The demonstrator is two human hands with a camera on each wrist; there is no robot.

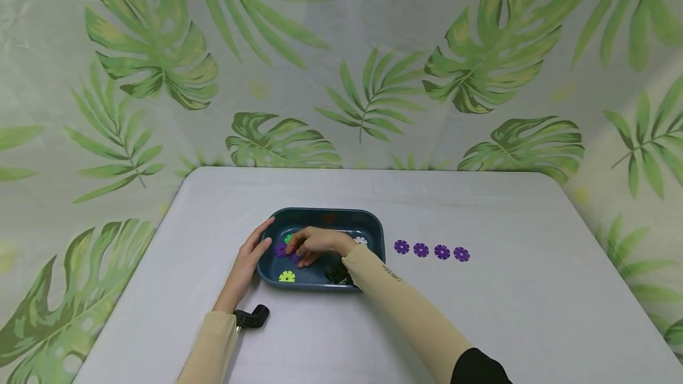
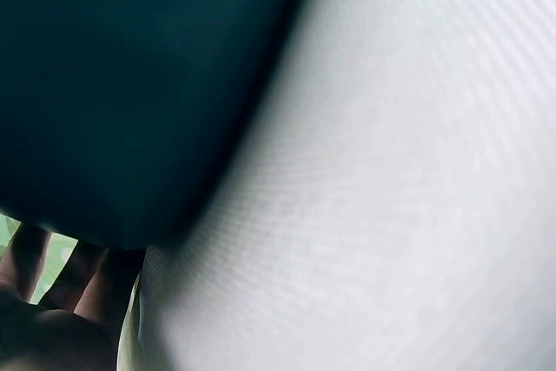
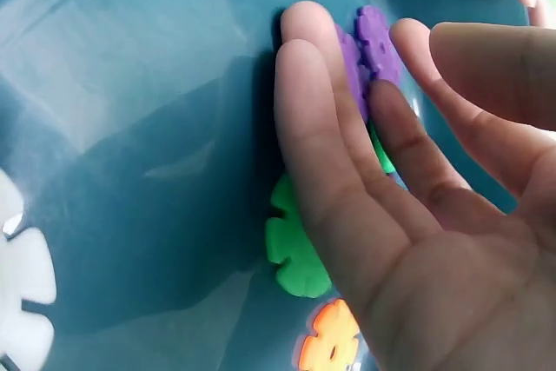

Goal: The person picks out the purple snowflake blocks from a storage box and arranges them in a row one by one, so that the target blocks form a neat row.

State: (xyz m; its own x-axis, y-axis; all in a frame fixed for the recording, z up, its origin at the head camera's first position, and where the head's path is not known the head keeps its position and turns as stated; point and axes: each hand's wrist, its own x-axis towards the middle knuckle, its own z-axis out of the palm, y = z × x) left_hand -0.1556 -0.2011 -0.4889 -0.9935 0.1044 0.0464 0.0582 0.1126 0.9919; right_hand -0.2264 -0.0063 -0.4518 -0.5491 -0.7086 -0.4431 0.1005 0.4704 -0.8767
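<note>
A dark blue tray [image 1: 320, 284] holds notched, flower-shaped plastic discs. My left hand [image 1: 248, 262] grips its left rim, the thumb over the edge and fingers along the outer wall. In the left wrist view those fingers [image 2: 102, 288] show beneath the tray's wall. My right hand [image 1: 318, 243] reaches down inside the tray with loosely spread fingers. Purple discs [image 3: 379, 48] lie right at its fingertips, partly hidden by them. Close by are a green disc [image 3: 295, 245] and an orange disc [image 3: 330, 336]. Nearer the front wall lies a yellow-green disc [image 1: 287, 276].
To the tray's right, several purple discs [image 1: 441, 252] lie in a row on the white tabletop [image 1: 507, 307]. A white disc [image 1: 360, 240] sits in the tray's right part, beside the right wrist. Behind the table hangs a leaf-patterned cloth [image 1: 384, 22].
</note>
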